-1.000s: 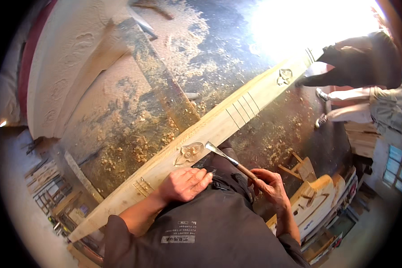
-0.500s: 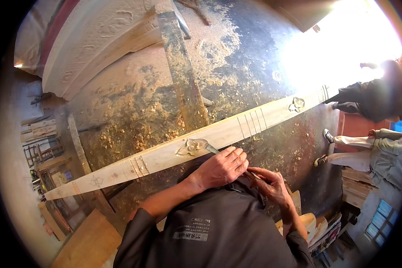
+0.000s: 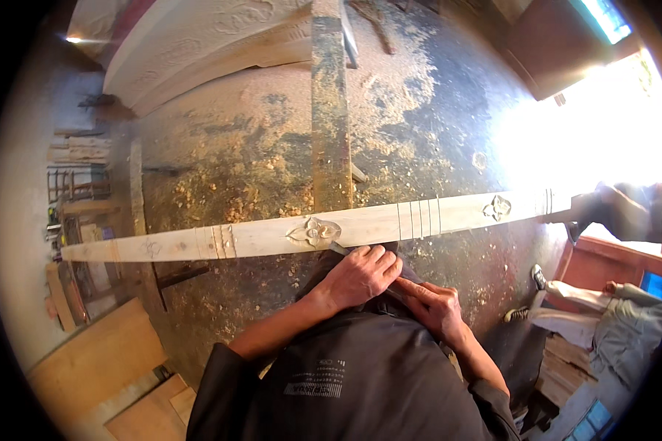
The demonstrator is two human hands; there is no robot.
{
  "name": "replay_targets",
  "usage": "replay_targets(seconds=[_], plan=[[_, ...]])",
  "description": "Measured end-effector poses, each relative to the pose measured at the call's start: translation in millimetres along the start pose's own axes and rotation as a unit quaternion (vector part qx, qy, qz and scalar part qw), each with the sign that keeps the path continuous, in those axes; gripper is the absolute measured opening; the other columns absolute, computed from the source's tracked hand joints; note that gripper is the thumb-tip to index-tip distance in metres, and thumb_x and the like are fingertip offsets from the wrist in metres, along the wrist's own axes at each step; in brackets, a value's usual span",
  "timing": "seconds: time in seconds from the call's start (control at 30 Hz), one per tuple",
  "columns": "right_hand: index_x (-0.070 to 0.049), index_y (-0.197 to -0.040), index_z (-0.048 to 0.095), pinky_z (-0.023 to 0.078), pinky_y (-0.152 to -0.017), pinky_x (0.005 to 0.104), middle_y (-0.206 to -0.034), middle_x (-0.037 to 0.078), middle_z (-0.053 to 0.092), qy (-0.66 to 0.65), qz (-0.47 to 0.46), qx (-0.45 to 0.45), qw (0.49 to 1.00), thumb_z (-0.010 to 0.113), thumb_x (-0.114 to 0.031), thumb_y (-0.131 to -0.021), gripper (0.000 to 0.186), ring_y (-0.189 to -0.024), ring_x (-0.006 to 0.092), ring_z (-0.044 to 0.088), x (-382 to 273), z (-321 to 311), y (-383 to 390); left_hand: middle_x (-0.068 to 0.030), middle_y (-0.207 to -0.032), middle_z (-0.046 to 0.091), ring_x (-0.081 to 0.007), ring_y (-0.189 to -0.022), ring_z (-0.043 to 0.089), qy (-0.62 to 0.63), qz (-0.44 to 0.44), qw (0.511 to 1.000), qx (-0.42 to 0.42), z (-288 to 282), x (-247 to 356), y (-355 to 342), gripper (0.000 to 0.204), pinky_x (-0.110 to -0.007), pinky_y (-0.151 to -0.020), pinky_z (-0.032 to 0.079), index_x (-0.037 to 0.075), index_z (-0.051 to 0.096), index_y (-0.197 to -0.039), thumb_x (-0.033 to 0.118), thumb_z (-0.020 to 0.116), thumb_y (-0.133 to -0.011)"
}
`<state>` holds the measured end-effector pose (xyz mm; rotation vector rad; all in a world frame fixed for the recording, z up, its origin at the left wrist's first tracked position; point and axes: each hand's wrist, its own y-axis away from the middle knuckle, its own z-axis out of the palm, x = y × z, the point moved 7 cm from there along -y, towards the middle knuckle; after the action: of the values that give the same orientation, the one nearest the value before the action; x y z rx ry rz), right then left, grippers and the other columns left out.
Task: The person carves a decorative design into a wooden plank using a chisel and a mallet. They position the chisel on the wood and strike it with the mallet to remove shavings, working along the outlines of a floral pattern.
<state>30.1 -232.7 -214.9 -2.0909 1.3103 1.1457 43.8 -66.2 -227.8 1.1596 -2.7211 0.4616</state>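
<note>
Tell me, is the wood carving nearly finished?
Partly. The long pale wooden plank already has a carved flower and groove lines. The left hand and right hand hold a metal chisel at the middle leaf ornament. The faint motif looks uncarved.

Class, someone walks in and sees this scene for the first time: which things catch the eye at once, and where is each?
A long pale carved wooden strip runs across the middle, with a flower motif cut into it. Just below it, the left hand and right hand grip a chisel by that motif. Wood shavings litter the floor beyond, and glaring light floods in at upper right.
</note>
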Motion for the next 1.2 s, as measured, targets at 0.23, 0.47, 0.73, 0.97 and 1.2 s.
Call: replay_targets(seconds=[0.23, 0.47, 0.73, 0.97, 1.2], plan=[[-0.02, -0.138, 0.08, 0.06, -0.059, 0.0418, -0.077, 0.009, 0.07, -0.016, -0.055, -0.006, 0.998, 0.08, -0.003, -0.088, 0.053, -0.062, 0.0271, 0.068, 19, 0, -9, -0.0175, -0.146, 0.067, -0.0338, -0.137, 0.062, -0.044, -0.082, 0.995, 0.044, -1, 4, -11, 0.033, -0.047, -0.112, 0.053, 0.003, 0.07, -0.095, 0.035, 0.076, -0.097], [-0.02, -0.136, 0.081, 0.06, -0.058, 0.0404, -0.077, 0.008, 0.07, 0.012, -0.06, -0.022, 0.998, 0.081, -0.001, -0.087, 0.053, -0.061, 0.0267, 0.069, 23, -8, -27, -0.0223, -0.154, 0.064, -0.0371, -0.148, 0.058, 0.013, -0.121, 0.991, 0.056, 5, -10, -20, 0.031, -0.051, -0.126, 0.046, 0.0, 0.069, -0.091, 0.029, 0.077, -0.097], [-0.017, -0.135, 0.082, 0.061, -0.059, 0.04, -0.079, 0.007, 0.072, 0.012, -0.044, -0.078, 0.996, 0.082, 0.0, -0.087, 0.05, -0.063, 0.026, 0.071, 24, -9, -39, -0.0226, -0.154, 0.065, -0.0372, -0.147, 0.06, 0.006, -0.127, 0.989, 0.073, 11, -12, -16, 0.029, -0.05, -0.126, 0.047, -0.001, 0.071, -0.094, 0.027, 0.076, -0.1], [-0.01, -0.128, 0.083, 0.06, -0.063, 0.0389, -0.085, 0.015, 0.076, -0.005, -0.02, -0.108, 0.994, 0.08, 0.006, -0.086, 0.045, -0.068, 0.0292, 0.075, 20, -14, -48, -0.0224, -0.153, 0.066, -0.0364, -0.146, 0.061, 0.007, -0.14, 0.987, 0.082, 10, -14, -18, 0.03, -0.049, -0.125, 0.048, -0.001, 0.072, -0.092, 0.027, 0.075, -0.1], [-0.018, -0.135, 0.082, 0.061, -0.061, 0.0413, -0.079, 0.011, 0.071, -0.017, -0.005, -0.112, 0.994, 0.082, 0.002, -0.086, 0.053, -0.065, 0.0298, 0.071, 19, -18, -51, -0.0217, -0.15, 0.068, -0.0351, -0.145, 0.062, 0.013, -0.146, 0.986, 0.085, 8, -16, -20, 0.03, -0.048, -0.123, 0.049, 0.0, 0.071, -0.091, 0.028, 0.076, -0.1]])
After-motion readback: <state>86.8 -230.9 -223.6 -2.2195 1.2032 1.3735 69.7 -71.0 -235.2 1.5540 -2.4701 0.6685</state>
